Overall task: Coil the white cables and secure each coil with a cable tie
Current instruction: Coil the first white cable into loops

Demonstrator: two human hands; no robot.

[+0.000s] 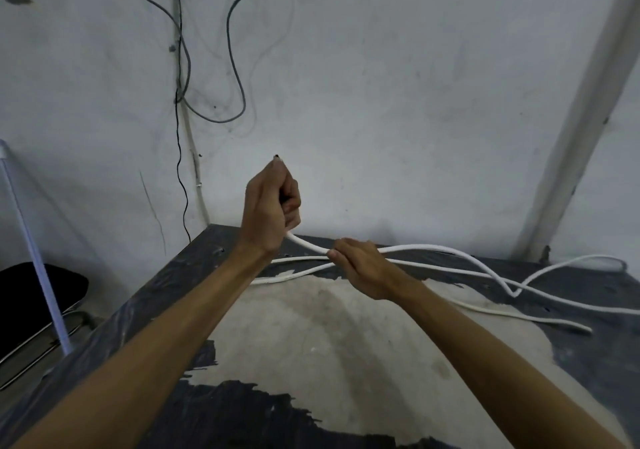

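Note:
A white cable [460, 258] runs across the far part of the worn dark table [311, 344]. My left hand [268, 206] is raised above the table's back edge and grips the cable's end, whose tip shows above my fingers. A short stretch of cable [308, 242] curves down from that hand to my right hand [367, 268], which pinches it just above the tabletop. Beyond my right hand the cable loops to the right and crosses other white strands [526, 313] lying loose on the table. No cable tie is visible.
A grimy white wall [381, 102] stands right behind the table, with grey and black wires [239, 84] hanging on it. A black chair seat [38, 292] and a pale pole [38, 261] are at the left. A white pipe [581, 102] runs up the wall at right.

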